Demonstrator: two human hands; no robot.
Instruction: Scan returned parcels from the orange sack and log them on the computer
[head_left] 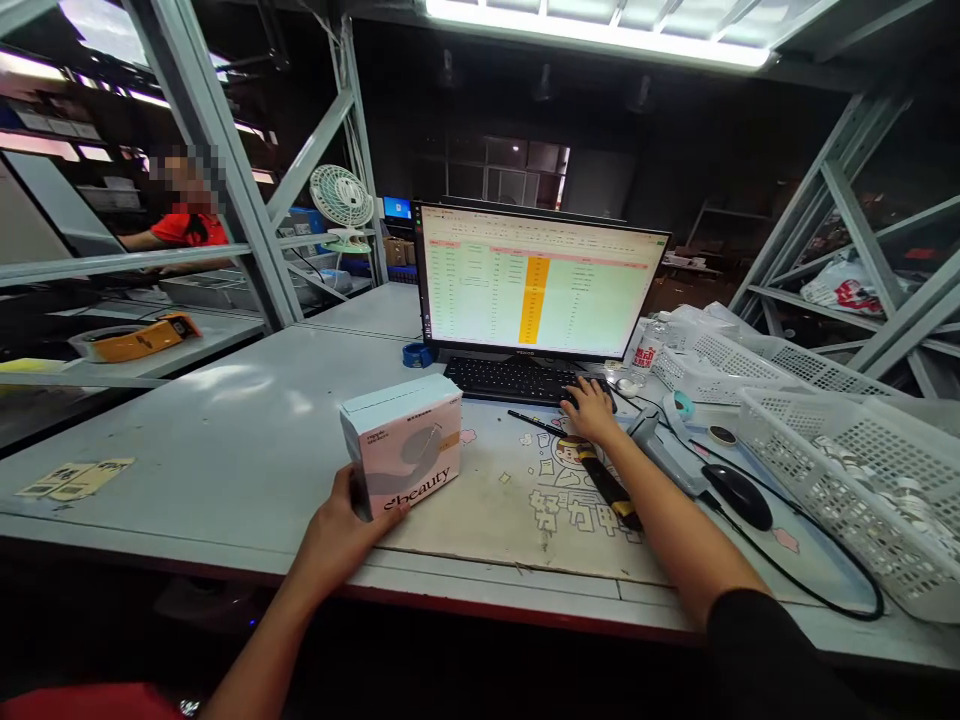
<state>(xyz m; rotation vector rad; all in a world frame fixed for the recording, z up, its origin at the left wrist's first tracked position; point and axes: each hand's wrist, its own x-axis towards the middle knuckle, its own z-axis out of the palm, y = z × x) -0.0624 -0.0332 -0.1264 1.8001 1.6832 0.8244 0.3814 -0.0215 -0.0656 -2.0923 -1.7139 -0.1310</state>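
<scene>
My left hand [349,525] grips a small pink and pale-blue product box [409,450] by its lower left corner, thumb across the front. The box stands upright over the desk mat, its printed front turned toward me. On the right end of the black keyboard [502,380] lies my right hand [589,408], fingers spread over the keys and holding nothing. Behind the keyboard a monitor [480,290] displays a spreadsheet with one orange column. A black pen [536,423] and a yellow-and-black utility knife [607,485] rest on the mat near my right forearm.
On the right are a grey barcode scanner [664,455], a black mouse [739,495] with its cable, and white plastic baskets [847,490]. A blue tape roll [417,355] sits left of the keyboard. Past the metal frame stand a fan [341,195] and a person in red [191,228].
</scene>
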